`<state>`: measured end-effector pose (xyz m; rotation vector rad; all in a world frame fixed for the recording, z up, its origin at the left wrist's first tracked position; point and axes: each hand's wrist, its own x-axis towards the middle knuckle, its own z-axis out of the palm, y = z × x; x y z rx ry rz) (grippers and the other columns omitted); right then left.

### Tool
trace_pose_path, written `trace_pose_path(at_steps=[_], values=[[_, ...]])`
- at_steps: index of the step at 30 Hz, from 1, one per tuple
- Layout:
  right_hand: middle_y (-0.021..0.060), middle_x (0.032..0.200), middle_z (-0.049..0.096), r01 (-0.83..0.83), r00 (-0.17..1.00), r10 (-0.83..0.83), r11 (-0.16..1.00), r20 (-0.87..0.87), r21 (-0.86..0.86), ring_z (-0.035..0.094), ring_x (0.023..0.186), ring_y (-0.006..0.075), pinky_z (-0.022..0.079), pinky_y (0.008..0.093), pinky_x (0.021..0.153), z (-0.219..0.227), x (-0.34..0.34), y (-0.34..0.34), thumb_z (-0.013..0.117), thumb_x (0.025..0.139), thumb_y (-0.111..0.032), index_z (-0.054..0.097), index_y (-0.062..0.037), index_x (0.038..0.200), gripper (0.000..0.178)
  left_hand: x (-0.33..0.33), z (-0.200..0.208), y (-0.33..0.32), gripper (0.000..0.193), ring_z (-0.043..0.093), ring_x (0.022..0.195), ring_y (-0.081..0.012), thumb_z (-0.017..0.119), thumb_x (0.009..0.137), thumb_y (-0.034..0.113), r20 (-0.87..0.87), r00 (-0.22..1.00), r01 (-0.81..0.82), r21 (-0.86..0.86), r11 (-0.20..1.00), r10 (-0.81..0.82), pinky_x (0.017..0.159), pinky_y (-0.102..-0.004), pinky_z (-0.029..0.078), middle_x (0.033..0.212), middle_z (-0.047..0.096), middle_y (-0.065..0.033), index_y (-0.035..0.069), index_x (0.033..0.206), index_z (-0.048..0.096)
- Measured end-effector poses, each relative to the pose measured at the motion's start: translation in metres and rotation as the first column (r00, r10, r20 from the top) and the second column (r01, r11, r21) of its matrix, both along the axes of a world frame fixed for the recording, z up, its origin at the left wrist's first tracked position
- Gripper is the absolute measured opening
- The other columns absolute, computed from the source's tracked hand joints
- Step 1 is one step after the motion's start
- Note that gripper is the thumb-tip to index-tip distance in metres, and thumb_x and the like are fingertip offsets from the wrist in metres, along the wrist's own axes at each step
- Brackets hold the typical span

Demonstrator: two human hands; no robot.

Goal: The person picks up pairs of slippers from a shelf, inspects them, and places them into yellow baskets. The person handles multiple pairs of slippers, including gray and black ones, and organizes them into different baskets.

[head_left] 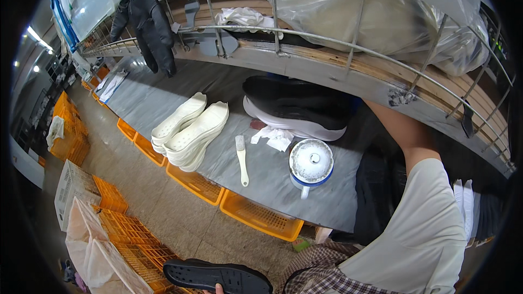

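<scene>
At the lower edge my left hand (219,288) is closed on a black shoe sole (220,274), with only a fingertip or so showing. My right forearm (400,125) reaches under the shelf, so that hand is hidden. Near it on the grey bench (229,166), black soles (294,98) lie on top of white soles (327,132). A lidded white mug with a blue band (311,161) stands in front of them. To its left are a crumpled white cloth (275,138) and a white-handled brush (242,160). Stacked cream-white soles (190,130) rest farther left.
A metal shelf with a wire rail (321,43) spans above the bench, bearing a plastic bag (376,16). Dark gloves (144,22) hang from the rail. Orange baskets (261,219) sit under the bench edge, and orange crates (128,234) stand on the floor at left.
</scene>
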<state>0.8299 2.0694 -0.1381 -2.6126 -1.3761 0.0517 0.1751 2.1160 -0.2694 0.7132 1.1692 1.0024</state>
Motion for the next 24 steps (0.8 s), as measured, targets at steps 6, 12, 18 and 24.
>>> trace_pose_path(at_steps=[6, 12, 18, 24], values=[[0.0173, 0.089, 0.064, 0.024, 0.999, -0.022, 0.999, -0.033, 0.040, 0.061, 0.086, 0.0333, 0.047, 0.0437, 0.072, -0.009, 0.006, -0.009, 0.062, 0.076, -0.016, 0.067, -0.0058, 0.087, 0.015, 0.002, -0.011, 0.007, 0.071, 0.049, 0.114, -0.0377, 0.061, 0.084, 0.008, -0.017, 1.000, 0.002, -0.034, 0.999, -0.003, 0.093, -0.0548, 0.045, 0.135, 0.042, -0.0179, 0.015, 0.143, 0.024], [0.0177, 0.088, 0.064, 0.026, 0.999, -0.023, 0.997, -0.037, 0.073, 0.061, 0.084, 0.0332, 0.047, 0.0438, 0.071, -0.017, 0.013, -0.012, 0.061, 0.076, -0.015, 0.067, -0.0055, 0.086, 0.015, 0.002, -0.008, 0.003, 0.072, 0.048, 0.115, -0.0380, 0.062, 0.083, 0.009, 0.015, 1.000, -0.019, -0.038, 0.999, 0.020, 0.093, -0.0554, 0.045, 0.136, 0.040, -0.0179, 0.015, 0.144, 0.023], [0.0181, 0.086, 0.064, -0.039, 0.999, 0.036, 0.991, 0.030, 0.125, 0.061, 0.083, 0.0330, 0.047, 0.0439, 0.070, 0.000, -0.008, -0.008, 0.060, 0.076, -0.014, 0.067, -0.0052, 0.085, 0.014, 0.010, 0.021, 0.000, 0.077, 0.046, 0.118, -0.0384, 0.064, 0.082, 0.015, 0.062, 0.998, -0.026, -0.099, 0.995, 0.032, 0.094, -0.0554, 0.044, 0.139, 0.038, -0.0170, 0.018, 0.146, 0.021], [0.0174, 0.082, 0.062, -0.196, 0.973, 0.197, 0.980, 0.121, -0.016, 0.061, 0.078, 0.0333, 0.047, 0.0404, 0.069, 0.043, -0.045, -0.015, 0.059, 0.077, -0.011, 0.060, -0.0018, 0.084, 0.012, -0.014, 0.034, 0.003, 0.050, 0.055, 0.109, -0.0307, 0.058, 0.085, 0.012, 0.491, 0.869, -0.043, -0.044, 0.998, 0.060, 0.093, -0.0452, 0.048, 0.121, 0.053, -0.0127, 0.010, 0.131, 0.037]])
